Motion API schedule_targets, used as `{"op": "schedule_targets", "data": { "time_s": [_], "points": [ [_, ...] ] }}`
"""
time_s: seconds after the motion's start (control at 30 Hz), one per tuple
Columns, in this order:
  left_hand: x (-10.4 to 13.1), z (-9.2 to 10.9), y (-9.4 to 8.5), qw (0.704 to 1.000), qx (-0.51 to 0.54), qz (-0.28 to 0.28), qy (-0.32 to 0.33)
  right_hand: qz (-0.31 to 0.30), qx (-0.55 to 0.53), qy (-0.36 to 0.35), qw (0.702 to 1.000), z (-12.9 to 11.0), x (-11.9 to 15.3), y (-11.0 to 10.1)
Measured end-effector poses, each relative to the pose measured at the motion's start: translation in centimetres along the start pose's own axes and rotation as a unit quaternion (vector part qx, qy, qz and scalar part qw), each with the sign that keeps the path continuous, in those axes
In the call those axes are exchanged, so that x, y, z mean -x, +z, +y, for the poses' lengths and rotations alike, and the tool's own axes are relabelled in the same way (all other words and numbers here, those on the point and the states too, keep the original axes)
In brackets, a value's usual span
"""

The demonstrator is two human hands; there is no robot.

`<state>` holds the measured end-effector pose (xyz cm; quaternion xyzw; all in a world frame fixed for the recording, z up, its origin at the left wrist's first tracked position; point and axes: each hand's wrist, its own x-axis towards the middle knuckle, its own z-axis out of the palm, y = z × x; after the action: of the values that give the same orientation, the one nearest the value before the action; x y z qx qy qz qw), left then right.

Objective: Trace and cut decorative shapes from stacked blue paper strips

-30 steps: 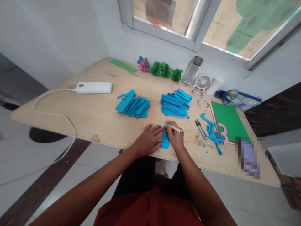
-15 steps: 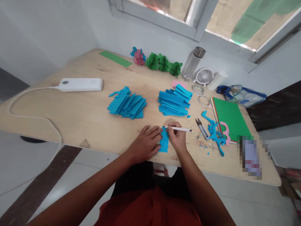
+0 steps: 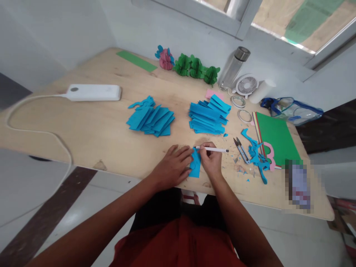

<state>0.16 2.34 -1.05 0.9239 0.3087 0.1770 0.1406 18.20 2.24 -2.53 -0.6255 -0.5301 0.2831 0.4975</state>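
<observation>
A small blue paper piece [image 3: 196, 170] lies near the table's front edge, with a dark curved line drawn on it. My left hand [image 3: 175, 166] rests flat with fingers stretched out, their tips on the paper's left side. In a pinch, my right hand [image 3: 211, 159] holds a white pen [image 3: 218, 150], its tip at the paper's top edge and its black end pointing right. Beyond the hands lie two piles of folded blue paper, a left pile [image 3: 151, 120] and a right pile [image 3: 207, 116].
Thread snips [image 3: 241, 150], blue offcuts [image 3: 254, 150] and a pink paper cutout [image 3: 269, 155] lie to the right, beside green sheets [image 3: 278, 137]. Along the back stand green paper shapes [image 3: 196, 68], a glass bottle [image 3: 233, 68] and a small fan [image 3: 247, 85]. A corded white device [image 3: 94, 92] lies left.
The camera view has shifted slightly, so the table's far side appears higher. Both hands keep nearly the same place on the paper, with the pen tip still near its top edge.
</observation>
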Motion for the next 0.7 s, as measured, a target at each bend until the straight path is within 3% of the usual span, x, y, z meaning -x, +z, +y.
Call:
{"op": "schedule_targets", "data": {
  "time_s": [0.7],
  "points": [
    [-0.01,-0.01,0.02,1.000,0.004,0.013,0.000,-0.010,0.026,0.000,1.000,-0.04,0.14,0.05]
  ]
}}
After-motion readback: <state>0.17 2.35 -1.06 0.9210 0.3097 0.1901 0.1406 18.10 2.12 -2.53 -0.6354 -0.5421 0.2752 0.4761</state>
